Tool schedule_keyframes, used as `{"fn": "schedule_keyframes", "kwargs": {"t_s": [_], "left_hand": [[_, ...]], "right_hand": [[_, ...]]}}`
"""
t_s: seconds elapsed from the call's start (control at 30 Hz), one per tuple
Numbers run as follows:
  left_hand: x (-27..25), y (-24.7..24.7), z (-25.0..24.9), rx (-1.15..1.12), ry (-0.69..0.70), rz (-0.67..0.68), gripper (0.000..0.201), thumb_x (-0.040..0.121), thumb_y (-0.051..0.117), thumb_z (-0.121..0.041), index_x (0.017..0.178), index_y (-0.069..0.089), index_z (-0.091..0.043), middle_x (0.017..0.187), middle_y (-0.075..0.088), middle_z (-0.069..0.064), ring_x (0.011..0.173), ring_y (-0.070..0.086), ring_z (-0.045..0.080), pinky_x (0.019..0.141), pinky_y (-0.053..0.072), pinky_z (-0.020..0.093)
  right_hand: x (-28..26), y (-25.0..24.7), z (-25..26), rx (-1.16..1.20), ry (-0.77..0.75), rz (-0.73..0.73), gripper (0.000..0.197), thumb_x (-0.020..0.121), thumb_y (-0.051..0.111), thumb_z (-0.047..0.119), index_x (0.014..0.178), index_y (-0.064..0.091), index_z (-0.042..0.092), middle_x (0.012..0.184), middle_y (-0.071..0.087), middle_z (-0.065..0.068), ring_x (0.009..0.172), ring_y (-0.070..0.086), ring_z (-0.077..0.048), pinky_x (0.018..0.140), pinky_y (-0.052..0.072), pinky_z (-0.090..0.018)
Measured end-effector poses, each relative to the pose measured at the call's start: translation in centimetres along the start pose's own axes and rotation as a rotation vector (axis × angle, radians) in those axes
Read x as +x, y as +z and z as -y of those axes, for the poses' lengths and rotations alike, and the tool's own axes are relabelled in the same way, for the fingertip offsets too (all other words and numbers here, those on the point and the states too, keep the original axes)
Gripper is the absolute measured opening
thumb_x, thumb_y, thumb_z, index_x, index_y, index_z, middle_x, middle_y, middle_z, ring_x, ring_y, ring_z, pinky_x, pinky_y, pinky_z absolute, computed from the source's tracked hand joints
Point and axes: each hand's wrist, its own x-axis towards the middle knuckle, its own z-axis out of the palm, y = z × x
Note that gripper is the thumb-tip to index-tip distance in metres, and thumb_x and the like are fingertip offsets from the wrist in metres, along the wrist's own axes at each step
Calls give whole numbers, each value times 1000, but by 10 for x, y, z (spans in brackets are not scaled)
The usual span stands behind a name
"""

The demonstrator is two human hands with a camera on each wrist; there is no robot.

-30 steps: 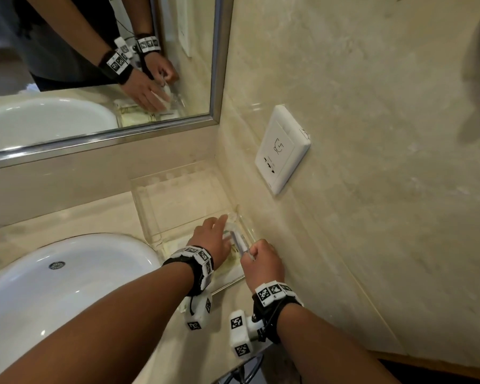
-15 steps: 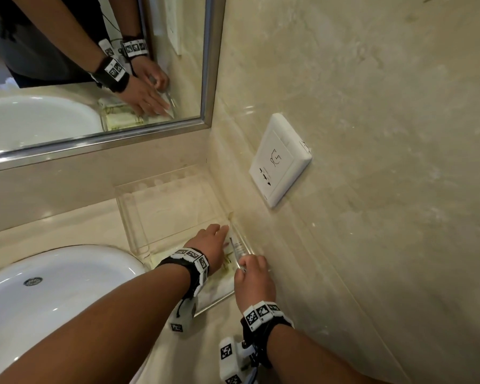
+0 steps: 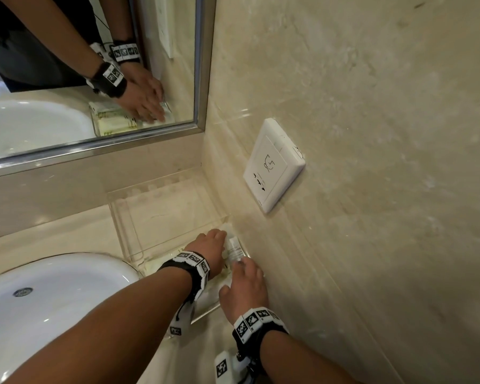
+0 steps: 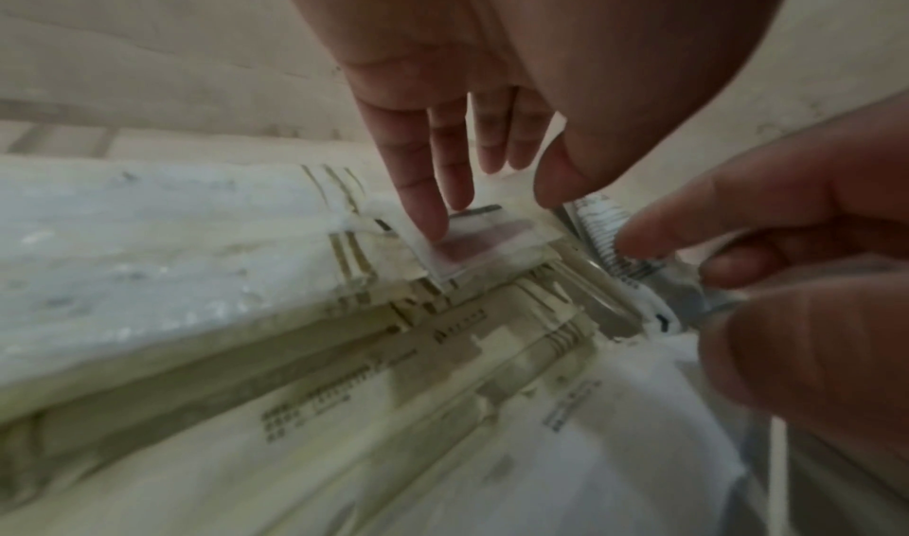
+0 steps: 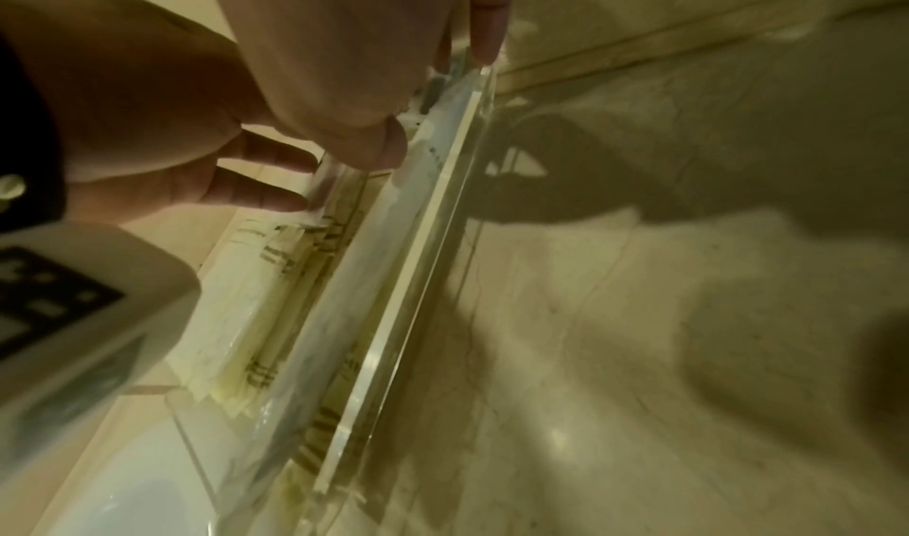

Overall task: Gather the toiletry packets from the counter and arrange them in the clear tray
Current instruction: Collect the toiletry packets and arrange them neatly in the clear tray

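A white sink (image 3: 47, 297) with a metal drain (image 3: 22, 291) lies left of the grip, set in the beige counter (image 3: 61, 236). A mirror (image 3: 67, 65) with a metal frame (image 3: 204, 62) hangs beyond the grip on the back wall. A white socket (image 3: 273, 166) sits on the marble wall (image 3: 372, 134), up and right of the grip.

A bathroom — white sink (image 3: 47, 295) set in a marble counter (image 3: 67, 234), framed mirror (image 3: 94, 79) above.
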Motion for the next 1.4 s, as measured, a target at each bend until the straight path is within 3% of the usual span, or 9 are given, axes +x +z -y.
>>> {"fn": "schedule_keyframes", "kwargs": {"t_s": [0.1, 0.27, 0.43, 0.53, 0.63, 0.9, 1.07, 1.23, 1.4], "left_hand": [[-1, 1, 1, 29, 35, 20, 79, 88, 57, -20, 153, 15, -32, 154, 28, 1, 129, 41, 30, 98, 47, 42], [-3, 7, -1, 189, 54, 61, 57, 86, 55, -19, 140, 42, -27, 162, 4, -3, 134, 31, 30, 90, 50, 42], [3, 17, 1, 210, 65, 89, 63, 88, 55, -29, 147, 32, -31, 160, 15, 1, 137, 26, 29, 100, 47, 43], [2, 23, 1, 188, 65, 82, 70, 87, 57, -43, 148, 25, -35, 159, 12, 1, 140, 21, 29, 102, 44, 44], [-1, 26, 1, 159, 72, 60, 73, 88, 58, -39, 150, 19, -38, 160, 8, 2, 143, 15, 31, 105, 41, 48], [-9, 19, 10, 188, 117, 36, 85, 84, 66, -25, 152, 17, -33, 161, 8, 5, 146, 12, 30, 106, 43, 42], [-24, 11, 16, 106, 143, -106, 64, 88, 58, -26, 147, 34, -26, 154, 30, 3, 139, 25, 27, 103, 45, 40], [-47, 3, 39, 101, 16, -122, 48, 88, 54, -25, 136, 51, -25, 146, 40, 2, 133, 32, 27, 99, 45, 40], [-71, 2, 61, 104, -60, -68, 47, 89, 52, -23, 136, 52, -28, 145, 40, 1, 131, 34, 28, 100, 45, 42]], "right_hand": [[5, -1, 1, 45, -10, 22, 69, 91, 57, 29, 154, 29, 21, 166, 12, 2, 148, 20, -22, 119, 23, -34], [9, 4, -4, 10, -78, 85, 65, 91, 54, 23, 153, 32, 14, 164, 19, -2, 149, 23, -20, 121, 24, -31], [9, 11, -8, -85, -92, 136, 76, 95, 53, 30, 160, 18, 13, 168, 7, -3, 154, 12, -20, 124, 19, -36], [4, 10, -6, -103, -140, 43, 71, 89, 57, 30, 155, 34, 18, 164, 24, 0, 147, 28, -23, 119, 29, -43], [1, 13, -7, -120, -288, 18, 46, 84, 57, 25, 129, 60, 19, 140, 49, 1, 119, 52, -24, 104, 46, -42], [6, 13, -13, -214, -280, 127, 49, 91, 47, 31, 135, 58, 13, 161, 27, -3, 146, 27, -27, 119, 29, -41], [4, 9, -12, -292, -274, 118, 46, 85, 51, 32, 127, 65, 18, 154, 38, -2, 142, 34, -28, 112, 36, -46], [2, 7, -10, -221, -402, -5, 26, 73, 65, 42, 93, 76, 30, 122, 62, 3, 113, 57, -24, 87, 52, -43], [4, 7, -5, -210, -448, 111, 23, 93, 56, 33, 106, 74, 28, 130, 55, 3, 125, 46, -23, 98, 41, -39]]}}
